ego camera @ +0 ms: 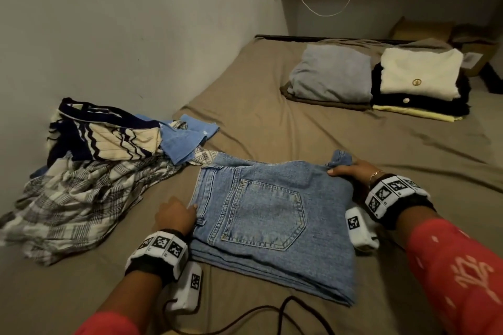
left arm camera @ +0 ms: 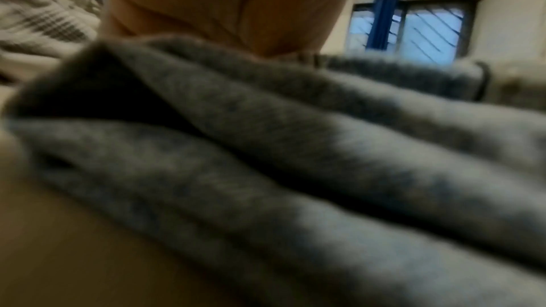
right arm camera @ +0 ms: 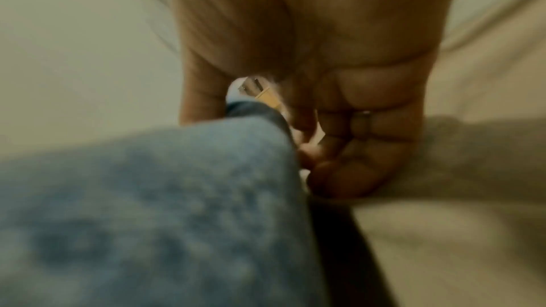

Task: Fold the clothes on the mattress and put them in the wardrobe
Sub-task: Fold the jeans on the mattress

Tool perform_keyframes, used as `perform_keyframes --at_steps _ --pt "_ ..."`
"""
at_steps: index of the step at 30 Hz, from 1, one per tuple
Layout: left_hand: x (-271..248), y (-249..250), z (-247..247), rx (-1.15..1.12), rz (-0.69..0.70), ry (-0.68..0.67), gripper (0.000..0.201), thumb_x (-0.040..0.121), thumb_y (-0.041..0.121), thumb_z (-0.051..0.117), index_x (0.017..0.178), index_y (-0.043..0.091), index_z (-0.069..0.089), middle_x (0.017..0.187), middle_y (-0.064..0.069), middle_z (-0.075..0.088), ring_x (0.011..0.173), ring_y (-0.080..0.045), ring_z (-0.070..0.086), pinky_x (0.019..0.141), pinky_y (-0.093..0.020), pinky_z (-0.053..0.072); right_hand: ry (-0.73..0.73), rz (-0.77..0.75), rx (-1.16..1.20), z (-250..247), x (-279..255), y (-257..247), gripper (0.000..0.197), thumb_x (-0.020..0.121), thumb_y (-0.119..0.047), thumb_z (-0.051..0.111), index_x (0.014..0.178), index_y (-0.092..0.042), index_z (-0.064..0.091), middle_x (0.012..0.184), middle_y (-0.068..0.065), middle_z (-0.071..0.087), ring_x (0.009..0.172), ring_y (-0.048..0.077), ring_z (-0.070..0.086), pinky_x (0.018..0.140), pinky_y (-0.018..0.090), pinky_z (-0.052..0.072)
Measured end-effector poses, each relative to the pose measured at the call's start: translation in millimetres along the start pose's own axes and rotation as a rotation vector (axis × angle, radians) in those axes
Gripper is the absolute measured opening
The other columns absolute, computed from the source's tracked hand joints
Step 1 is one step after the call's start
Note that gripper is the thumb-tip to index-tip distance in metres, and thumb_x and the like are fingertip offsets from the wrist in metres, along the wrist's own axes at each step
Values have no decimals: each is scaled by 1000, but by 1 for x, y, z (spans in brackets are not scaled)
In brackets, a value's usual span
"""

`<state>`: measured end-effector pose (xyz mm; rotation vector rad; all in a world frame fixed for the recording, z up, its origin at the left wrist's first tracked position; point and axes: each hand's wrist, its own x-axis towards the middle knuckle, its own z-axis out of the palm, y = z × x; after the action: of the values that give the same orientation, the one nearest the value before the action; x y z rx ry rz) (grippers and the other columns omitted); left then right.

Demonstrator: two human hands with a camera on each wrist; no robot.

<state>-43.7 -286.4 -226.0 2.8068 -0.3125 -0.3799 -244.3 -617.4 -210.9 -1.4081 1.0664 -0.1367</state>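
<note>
Both hands grip the folded blue jeans (ego camera: 272,215) on the mattress (ego camera: 272,128): left hand (ego camera: 174,216) at the waistband, right hand (ego camera: 345,170) at the far corner; no readable label.

The room was dimly and evenly lit, and my head view stayed fairly sharp, bowing at its edges. My jeans (ego camera: 272,215) cast only a soft shadow on the sheet beside them. Both my wrist views were blurred and out of focus; beyond the jeans, a window (left arm camera: 413,29) glowed pale blue.
</note>
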Motion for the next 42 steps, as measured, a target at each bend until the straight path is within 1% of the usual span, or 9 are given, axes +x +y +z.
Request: perform_keyframes --at_steps 5,13,17,20,24,28,35,38,42 --pt "-11 6 -20 -219 -16 -270 74 78 38 72 125 -12 44 126 -28 52 99 -31 55 75 -32 38 -17 -258 118 11 -44 -20 16 79 10 59 77 -6 61 54 -2 66 66 21 60 55 25 53" --pt "-15 121 -105 -218 442 -149 33 78 21 74 77 -8 58 74 -25 54 79 -33 58 70 -42 41 66 -398 557 -49 -148 8 19 85 6 50 97 -4 61 80 8 70 73 19 69 59 25 57" --pt "-18 221 -105 -108 651 -79 42 78 21 75 106 -3 56 99 -20 64 95 -32 61 81 -38 47 172 -344 808 -53 -175 77 49 72 -5 65 119 -1 57 111 15 66 100 27 65 78 34 56" --pt "-39 257 -73 -68 726 0 34 85 15 66 116 4 57 119 -19 59 110 -34 55 88 -36 42 261 -159 792 -48 -177 124 85 39 -18 88 117 -3 59 101 15 69 89 32 67 64 35 58" --pt "-73 221 -11 -459 619 -185 8 80 4 68 84 8 62 87 -17 63 87 -20 62 77 -29 41 377 27 608 -64 -182 149 26 80 7 62 103 -4 56 78 9 62 70 22 58 45 25 51" --pt "-115 146 38 -891 246 -264 30 81 -11 59 62 10 49 37 6 52 44 -5 51 50 -20 42 575 -164 29 -90 -174 150 31 71 3 73 91 -11 54 94 23 64 83 31 62 70 40 51" --pt "-169 97 84 -904 9 -552 34 61 12 82 78 0 54 66 -16 56 59 -25 60 55 -30 48 602 -256 -560 -99 -185 139 26 80 -23 68 105 -14 68 106 19 57 97 32 55 86 36 46" --pt "-176 102 83 -920 -27 -551 33 78 0 69 61 6 42 47 -9 47 37 -15 54 33 -20 43 513 -175 -649 -80 -188 137 36 85 -31 63 116 -14 61 114 16 45 100 35 55 89 34 42" --pt "-174 103 76 -877 -58 -528 34 87 4 61 62 10 38 60 -7 37 48 -20 45 30 -23 43 449 -193 -569 -87 -176 136 25 86 -19 62 108 -8 62 107 17 50 95 31 56 85 33 42"
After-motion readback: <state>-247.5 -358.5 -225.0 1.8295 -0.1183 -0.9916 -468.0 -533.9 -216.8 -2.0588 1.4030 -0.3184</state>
